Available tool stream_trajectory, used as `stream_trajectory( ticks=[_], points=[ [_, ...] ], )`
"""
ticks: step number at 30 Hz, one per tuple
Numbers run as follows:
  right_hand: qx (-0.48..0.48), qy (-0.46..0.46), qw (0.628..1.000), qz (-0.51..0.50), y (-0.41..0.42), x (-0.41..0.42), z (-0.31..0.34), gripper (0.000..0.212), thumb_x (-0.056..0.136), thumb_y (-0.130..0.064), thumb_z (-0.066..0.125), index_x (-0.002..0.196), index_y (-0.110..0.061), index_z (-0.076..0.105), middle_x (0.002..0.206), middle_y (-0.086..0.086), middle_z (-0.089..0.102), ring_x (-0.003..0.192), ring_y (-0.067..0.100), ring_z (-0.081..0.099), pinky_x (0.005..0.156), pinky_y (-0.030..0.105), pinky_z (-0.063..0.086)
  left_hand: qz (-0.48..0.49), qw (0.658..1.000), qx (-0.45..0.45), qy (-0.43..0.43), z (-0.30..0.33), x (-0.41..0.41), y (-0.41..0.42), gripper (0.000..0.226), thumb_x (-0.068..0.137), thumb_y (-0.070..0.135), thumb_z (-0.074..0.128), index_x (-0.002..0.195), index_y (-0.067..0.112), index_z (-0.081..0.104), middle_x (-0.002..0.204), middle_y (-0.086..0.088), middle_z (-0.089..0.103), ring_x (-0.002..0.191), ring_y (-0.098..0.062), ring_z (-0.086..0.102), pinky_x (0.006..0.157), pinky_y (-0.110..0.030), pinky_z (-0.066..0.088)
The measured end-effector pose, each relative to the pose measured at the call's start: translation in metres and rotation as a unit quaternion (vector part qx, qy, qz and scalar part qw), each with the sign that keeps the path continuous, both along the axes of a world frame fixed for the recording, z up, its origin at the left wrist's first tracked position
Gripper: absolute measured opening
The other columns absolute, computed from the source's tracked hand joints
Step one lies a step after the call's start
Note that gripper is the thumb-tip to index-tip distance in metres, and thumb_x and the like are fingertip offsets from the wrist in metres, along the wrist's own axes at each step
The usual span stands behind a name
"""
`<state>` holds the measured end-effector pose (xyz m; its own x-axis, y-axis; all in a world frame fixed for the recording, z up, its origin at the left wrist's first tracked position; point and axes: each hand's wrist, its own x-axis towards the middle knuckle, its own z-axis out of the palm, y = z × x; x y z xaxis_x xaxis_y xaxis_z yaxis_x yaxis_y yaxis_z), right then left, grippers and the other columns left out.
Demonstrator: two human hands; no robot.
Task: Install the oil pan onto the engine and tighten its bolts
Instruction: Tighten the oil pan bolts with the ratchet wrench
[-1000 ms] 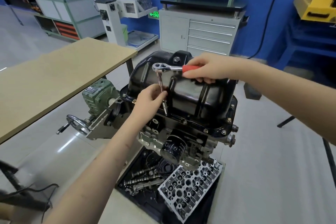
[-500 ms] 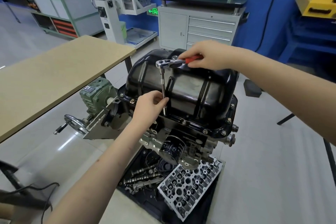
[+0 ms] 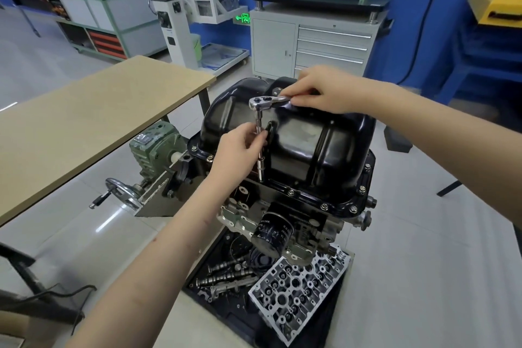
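A glossy black oil pan (image 3: 319, 147) sits upside-up on the engine (image 3: 282, 217), which is mounted on a stand. Several bolts (image 3: 324, 206) line its front flange. A chrome ratchet (image 3: 268, 100) with a long extension (image 3: 259, 150) stands upright at the pan's near-left flange. My right hand (image 3: 319, 90) grips the ratchet's handle, hiding its red grip. My left hand (image 3: 240, 150) pinches the extension shaft midway. The socket tip is down at the flange, partly hidden by my left hand.
A wooden table (image 3: 84, 127) stands at the left. A green gearbox (image 3: 152, 147) and handwheel (image 3: 121, 192) belong to the stand. Below lie a cylinder head (image 3: 299, 288), camshafts (image 3: 226, 277) and an oil filter (image 3: 272, 234). A grey drawer cabinet (image 3: 310, 45) stands behind.
My right hand has swung the ratchet handle away from me, toward the back, covering the red grip. My left hand has stayed on the extension, sliding a little higher up it.
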<state>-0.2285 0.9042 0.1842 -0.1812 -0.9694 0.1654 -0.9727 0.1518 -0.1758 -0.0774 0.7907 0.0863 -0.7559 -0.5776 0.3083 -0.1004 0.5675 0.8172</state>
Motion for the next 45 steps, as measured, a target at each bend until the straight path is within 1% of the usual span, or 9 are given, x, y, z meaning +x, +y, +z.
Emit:
stream_trajectory(
  ticks=[7,12,16,18,22,27,35,39,45],
  points=[
    [-0.012,0.129,0.992,0.007,0.020,0.005,-0.009,0.033,0.095,-0.034,0.041,0.113,-0.016,0.062,0.093,0.011,0.063,0.091,0.029,0.050,0.066,0.026,0.025,-0.065,0.998,-0.012,0.008,-0.004,0.004,0.006,0.010,0.091,0.014,0.056,0.083,0.018,0.060,0.072,0.006,0.063,0.064,0.008,0.058,0.068,-0.009,0.043],
    [-0.016,0.123,0.991,-0.048,0.020,0.022,-0.017,0.035,0.096,-0.043,0.032,0.079,-0.015,0.045,0.071,0.004,0.050,0.081,0.032,0.054,0.059,0.031,0.027,-0.080,0.997,-0.004,0.021,-0.004,0.005,0.002,0.010,0.091,0.013,0.056,0.087,0.012,0.064,0.074,0.001,0.064,0.065,0.005,0.057,0.070,-0.016,0.046],
    [0.000,0.128,0.982,-0.141,0.025,0.047,-0.018,0.045,0.095,-0.049,0.025,0.085,-0.017,0.054,0.085,0.012,0.059,0.090,0.034,0.057,0.064,0.033,0.032,-0.084,0.996,0.024,0.024,-0.007,0.008,0.001,0.010,0.091,0.014,0.055,0.088,0.017,0.064,0.073,0.004,0.064,0.072,-0.009,0.062,0.079,-0.036,0.054],
    [0.059,0.063,0.982,-0.166,0.023,0.058,-0.012,0.045,0.096,-0.047,0.024,0.072,-0.019,0.049,0.084,0.010,0.058,0.085,0.030,0.058,0.065,0.032,0.036,-0.088,0.996,0.028,0.023,-0.006,0.010,0.001,0.009,0.091,0.014,0.055,0.089,0.015,0.064,0.073,-0.001,0.065,0.072,-0.011,0.062,0.081,-0.042,0.053],
    [0.130,-0.249,0.937,-0.209,0.025,0.068,0.002,0.040,0.098,-0.040,0.029,0.072,-0.013,0.045,0.055,0.000,0.043,0.031,0.011,0.038,0.032,0.015,0.029,-0.093,0.995,0.040,0.015,-0.005,0.011,0.001,0.012,0.092,0.014,0.055,0.084,0.013,0.064,0.076,-0.007,0.066,0.073,-0.014,0.062,0.082,-0.046,0.053],
    [0.087,-0.494,0.836,-0.222,0.029,0.080,-0.005,0.035,0.099,-0.033,0.034,0.070,-0.014,0.040,0.050,-0.003,0.038,0.028,0.004,0.032,0.030,0.011,0.026,-0.089,0.995,0.050,0.018,-0.009,0.010,0.002,0.014,0.093,0.017,0.054,0.084,0.012,0.064,0.071,-0.001,0.064,0.073,-0.016,0.059,0.081,-0.049,0.051],
    [-0.003,-0.231,0.952,-0.200,0.036,0.069,0.006,0.032,0.092,-0.038,0.049,0.077,-0.010,0.055,0.055,-0.001,0.047,0.036,0.010,0.038,0.035,0.017,0.032,0.007,0.998,0.054,0.005,-0.041,0.024,0.002,0.012,0.088,0.019,0.060,0.095,0.013,0.068,0.090,-0.001,0.069,0.076,0.005,0.058,0.070,-0.005,0.042],
    [-0.070,-0.297,0.929,-0.210,0.045,0.054,0.024,0.030,0.094,-0.034,0.047,0.073,-0.013,0.053,0.054,-0.002,0.043,0.030,0.003,0.032,0.031,0.012,0.026,0.023,0.985,-0.080,-0.154,-0.062,0.028,-0.003,0.025,0.082,0.020,0.068,0.102,0.005,0.070,0.104,-0.011,0.064,0.099,-0.022,0.056,0.084,-0.027,0.044],
    [-0.049,-0.287,0.936,-0.197,0.058,0.051,0.026,0.032,0.093,-0.032,0.048,0.070,-0.010,0.051,0.055,0.001,0.044,0.031,0.006,0.032,0.032,0.015,0.028,0.028,0.968,-0.101,-0.226,-0.052,0.008,-0.002,0.023,0.084,0.029,0.064,0.099,0.012,0.073,0.104,-0.008,0.066,0.106,-0.027,0.054,0.087,-0.038,0.045]
  ],
)
